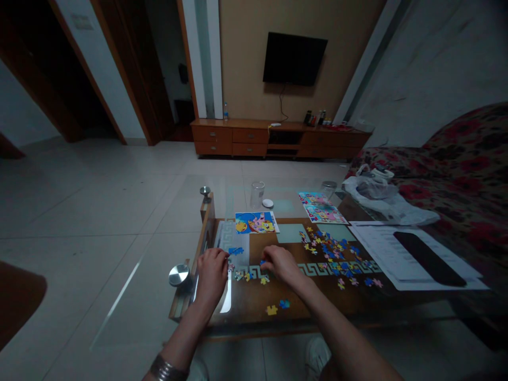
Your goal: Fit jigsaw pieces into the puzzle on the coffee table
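Observation:
My left hand (213,270) is closed over the left end of the glass table, its fingertips beside a joined strip of blue jigsaw pieces (236,251). Whatever it pinches is too small to make out. To its right, my right hand (280,263) has thumb and fingers pinched on a blue jigsaw piece (262,262). Several loose pieces (248,276) lie between and below the hands. Closer to me are a yellow piece (271,310) and a blue piece (284,304). A cartoon picture card (257,223) lies beyond the hands.
A large pile of mixed pieces (337,251) spreads to the right. Behind it are more picture cards (322,207), a glass jar (257,194) and a white lid (268,203). Papers (381,248), a black flat case (428,258) and a plastic bag (392,203) occupy the right end.

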Demonstrator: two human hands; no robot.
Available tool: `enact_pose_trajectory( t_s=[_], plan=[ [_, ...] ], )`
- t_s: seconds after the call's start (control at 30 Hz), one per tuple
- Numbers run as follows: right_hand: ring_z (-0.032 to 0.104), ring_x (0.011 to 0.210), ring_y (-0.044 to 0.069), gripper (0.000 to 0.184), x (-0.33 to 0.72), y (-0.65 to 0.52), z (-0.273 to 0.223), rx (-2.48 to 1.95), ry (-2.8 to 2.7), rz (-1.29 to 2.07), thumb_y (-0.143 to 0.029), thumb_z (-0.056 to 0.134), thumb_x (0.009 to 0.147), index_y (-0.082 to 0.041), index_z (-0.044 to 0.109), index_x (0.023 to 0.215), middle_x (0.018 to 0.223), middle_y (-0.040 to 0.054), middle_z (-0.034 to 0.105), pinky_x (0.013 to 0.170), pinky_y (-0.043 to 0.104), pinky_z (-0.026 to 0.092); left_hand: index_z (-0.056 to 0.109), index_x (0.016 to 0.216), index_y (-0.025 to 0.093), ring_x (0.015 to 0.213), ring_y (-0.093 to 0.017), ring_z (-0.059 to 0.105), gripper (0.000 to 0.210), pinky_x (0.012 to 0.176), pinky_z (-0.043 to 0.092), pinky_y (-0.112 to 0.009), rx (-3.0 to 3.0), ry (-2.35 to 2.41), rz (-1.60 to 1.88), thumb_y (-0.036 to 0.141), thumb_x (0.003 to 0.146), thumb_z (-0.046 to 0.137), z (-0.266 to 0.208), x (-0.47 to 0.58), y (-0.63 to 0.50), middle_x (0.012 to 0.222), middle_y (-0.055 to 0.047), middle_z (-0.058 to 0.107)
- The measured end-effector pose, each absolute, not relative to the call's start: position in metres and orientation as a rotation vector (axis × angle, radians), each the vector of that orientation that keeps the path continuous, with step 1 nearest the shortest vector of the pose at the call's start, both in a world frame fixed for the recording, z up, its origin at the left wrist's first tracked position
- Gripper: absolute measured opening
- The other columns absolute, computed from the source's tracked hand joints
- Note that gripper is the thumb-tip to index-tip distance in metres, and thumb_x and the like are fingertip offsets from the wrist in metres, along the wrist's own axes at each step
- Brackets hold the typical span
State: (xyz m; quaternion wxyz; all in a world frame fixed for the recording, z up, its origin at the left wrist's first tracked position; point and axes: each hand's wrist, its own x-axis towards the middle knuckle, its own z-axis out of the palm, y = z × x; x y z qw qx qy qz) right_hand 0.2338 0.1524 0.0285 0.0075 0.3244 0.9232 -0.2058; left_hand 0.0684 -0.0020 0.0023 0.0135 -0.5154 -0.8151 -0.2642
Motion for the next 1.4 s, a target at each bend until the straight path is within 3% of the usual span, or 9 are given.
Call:
enact_pose_trajectory(
  t_s=[0.77,1.0,1.23,1.4],
  plan=[
    [0.059,0.087,0.019,0.018,0.234,0.151,0.024,1.043,2.885,-0.670,-0.010,0.066,0.072,-0.017,0.068,0.088,0.095,0.0065,0.067,0.070,0.025,0.037,0.064,0.093,0.022,0.102,-0.025,0.055,0.020,0.088,0.040,-0.043,-1.652,-2.482,-0.880,0.012,0.084,0.049,-0.001,0.074,0.000,0.101,-0.006,0.064],
    [0.060,0.089,0.019,0.021,0.242,0.158,0.020,1.052,2.949,-0.679,-0.008,0.051,0.082,-0.016,0.069,0.090,0.095,0.0081,0.068,0.074,0.025,0.038,0.065,0.092,0.020,0.101,-0.026,0.055,0.019,0.087,0.042,-0.043,-1.661,-2.474,-0.869,0.013,0.084,0.050,-0.003,0.072,-0.001,0.102,-0.008,0.065],
    [0.060,0.086,0.020,0.012,0.240,0.152,0.025,1.077,2.903,-0.613,-0.022,0.065,0.080,-0.016,0.067,0.089,0.093,0.0083,0.067,0.070,0.026,0.037,0.065,0.093,0.019,0.101,-0.026,0.054,0.019,0.087,0.040,-0.043,-1.680,-2.500,-0.849,0.012,0.085,0.050,0.000,0.073,0.000,0.102,-0.008,0.064],
    [0.059,0.085,0.019,0.017,0.237,0.154,0.016,0.975,2.945,-0.652,-0.009,0.062,0.074,-0.018,0.070,0.086,0.092,0.0056,0.066,0.071,0.025,0.037,0.065,0.092,0.022,0.102,-0.025,0.054,0.019,0.087,0.039,-0.042,-1.668,-2.503,-0.858,0.012,0.085,0.050,-0.001,0.073,0.000,0.102,-0.006,0.064]
  ],
)
